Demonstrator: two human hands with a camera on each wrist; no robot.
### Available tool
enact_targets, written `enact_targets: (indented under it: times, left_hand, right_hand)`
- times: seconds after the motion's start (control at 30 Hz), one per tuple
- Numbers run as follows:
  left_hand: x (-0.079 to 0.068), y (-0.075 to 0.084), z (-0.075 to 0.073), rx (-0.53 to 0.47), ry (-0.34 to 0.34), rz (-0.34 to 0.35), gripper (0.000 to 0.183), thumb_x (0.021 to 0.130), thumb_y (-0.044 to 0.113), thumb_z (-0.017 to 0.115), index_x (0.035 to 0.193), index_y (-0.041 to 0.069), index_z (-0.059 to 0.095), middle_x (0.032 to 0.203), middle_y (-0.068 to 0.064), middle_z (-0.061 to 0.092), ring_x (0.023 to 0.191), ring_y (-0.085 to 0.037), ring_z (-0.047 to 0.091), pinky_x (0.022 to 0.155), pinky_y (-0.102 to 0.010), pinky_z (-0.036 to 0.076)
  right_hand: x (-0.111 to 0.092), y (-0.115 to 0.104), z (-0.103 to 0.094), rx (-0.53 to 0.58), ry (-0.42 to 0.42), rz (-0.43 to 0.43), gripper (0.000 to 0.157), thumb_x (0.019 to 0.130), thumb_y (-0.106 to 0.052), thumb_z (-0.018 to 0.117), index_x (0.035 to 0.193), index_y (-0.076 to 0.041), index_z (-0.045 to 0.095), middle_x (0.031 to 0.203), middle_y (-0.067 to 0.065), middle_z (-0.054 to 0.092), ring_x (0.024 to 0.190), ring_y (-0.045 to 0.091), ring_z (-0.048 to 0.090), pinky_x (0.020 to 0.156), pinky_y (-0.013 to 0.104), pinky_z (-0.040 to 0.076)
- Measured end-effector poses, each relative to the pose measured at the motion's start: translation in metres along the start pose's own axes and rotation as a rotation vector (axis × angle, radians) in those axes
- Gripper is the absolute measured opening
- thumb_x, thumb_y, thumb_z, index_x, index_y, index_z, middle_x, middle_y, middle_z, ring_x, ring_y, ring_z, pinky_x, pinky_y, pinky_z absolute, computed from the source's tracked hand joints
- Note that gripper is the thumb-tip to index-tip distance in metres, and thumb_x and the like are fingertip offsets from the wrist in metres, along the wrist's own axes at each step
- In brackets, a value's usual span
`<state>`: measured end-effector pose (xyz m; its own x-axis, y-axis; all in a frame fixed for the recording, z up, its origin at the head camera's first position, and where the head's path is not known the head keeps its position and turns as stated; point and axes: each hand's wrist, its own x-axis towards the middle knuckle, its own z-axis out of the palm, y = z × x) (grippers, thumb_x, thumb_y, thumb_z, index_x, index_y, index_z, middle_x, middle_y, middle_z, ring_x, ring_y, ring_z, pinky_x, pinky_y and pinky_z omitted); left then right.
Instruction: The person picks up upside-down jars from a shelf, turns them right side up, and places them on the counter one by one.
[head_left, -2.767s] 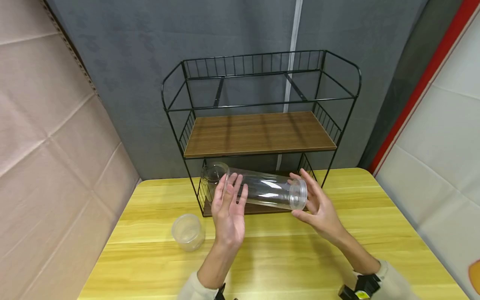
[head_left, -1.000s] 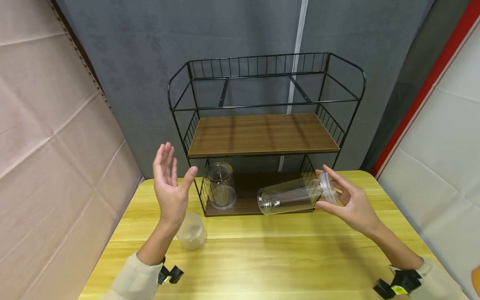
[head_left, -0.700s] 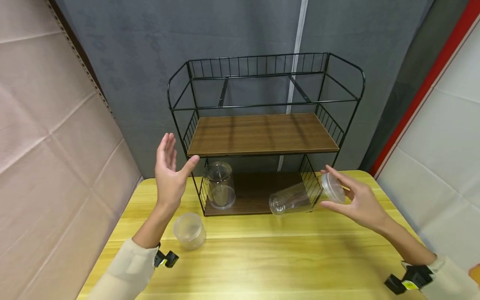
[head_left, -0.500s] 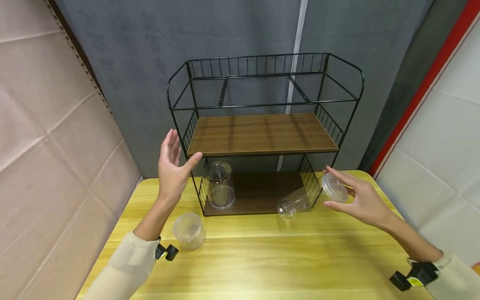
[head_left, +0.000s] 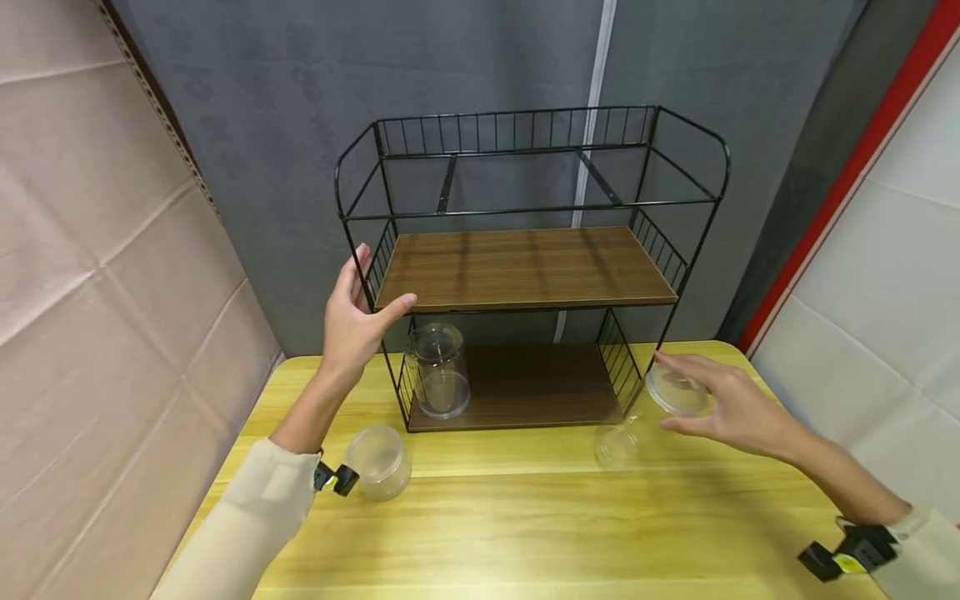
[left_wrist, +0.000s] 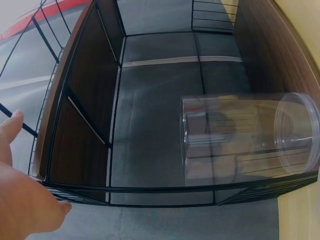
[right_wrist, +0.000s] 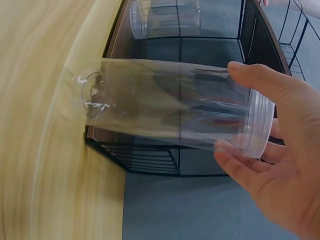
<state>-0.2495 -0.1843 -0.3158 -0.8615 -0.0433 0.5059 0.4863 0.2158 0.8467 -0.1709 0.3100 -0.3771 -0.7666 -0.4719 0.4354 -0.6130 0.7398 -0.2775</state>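
Note:
My right hand [head_left: 738,408] grips a tall clear plastic jar [right_wrist: 165,105] near its ridged top end, thumb on one side and fingers on the other. The jar stands nearly upright in front of the lower right corner of a black wire rack [head_left: 532,208]; whether its base touches the table cannot be told. My left hand [head_left: 351,333] is at the rack's left side, thumb extended before the middle shelf [head_left: 525,267] and fingers outside the left post. Contact there is unclear. Another clear jar [head_left: 441,375] stands on the left of the lower shelf [head_left: 540,383].
A short clear container [head_left: 378,465] stands on the yellow wooden table [head_left: 480,533], left of the rack and close to my left wrist. Grey cloth [head_left: 262,167] hangs behind the rack. Pale panels flank the table on both sides.
The left hand left the tall jar, swung left, then moved up to the rack's left side. The right hand carried the jar rightward and turned it from lying sideways to nearly upright.

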Motion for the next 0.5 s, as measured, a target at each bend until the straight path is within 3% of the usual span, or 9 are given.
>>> enact_targets:
  times: [0.07,0.13,0.27,0.5]
  left_hand:
    - [0.003,0.001,0.0,0.02,-0.018,-0.007,0.098,0.09,0.019,0.087,0.168,0.016,0.029,0.173,0.003,0.031,0.159,-0.007,0.025,0.131,-0.025,0.02]
    - [0.005,0.001,0.0,0.045,-0.033,-0.018,0.099,0.09,0.022,0.088,0.168,0.018,0.027,0.173,0.004,0.03,0.159,-0.007,0.024,0.131,-0.027,0.019]
    - [0.009,0.001,-0.001,0.095,-0.039,-0.047,0.101,0.09,0.026,0.088,0.169,0.018,0.026,0.174,0.003,0.028,0.16,-0.008,0.022,0.133,-0.032,0.017]
    - [0.016,-0.002,-0.002,0.182,-0.066,-0.091,0.106,0.088,0.036,0.09,0.17,0.018,0.025,0.174,0.0,0.028,0.161,-0.016,0.021,0.132,-0.044,0.022]
  right_hand:
    - [-0.002,0.004,-0.001,-0.009,-0.004,-0.003,0.091,0.072,-0.031,0.099,0.147,0.002,0.06,0.138,0.023,0.067,0.108,0.035,0.073,0.081,0.051,0.063]
    - [-0.003,0.008,-0.002,-0.013,-0.002,-0.01,0.091,0.071,-0.031,0.1,0.146,0.003,0.06,0.136,0.023,0.068,0.103,0.033,0.074,0.079,0.052,0.064]
    - [-0.004,0.015,-0.003,-0.026,0.003,-0.023,0.091,0.069,-0.029,0.101,0.144,0.004,0.062,0.133,0.021,0.07,0.097,0.028,0.076,0.075,0.045,0.065]
    - [-0.011,0.023,-0.002,-0.011,-0.037,0.025,0.088,0.072,-0.027,0.099,0.142,0.009,0.06,0.132,0.028,0.067,0.095,0.031,0.076,0.072,0.039,0.065]
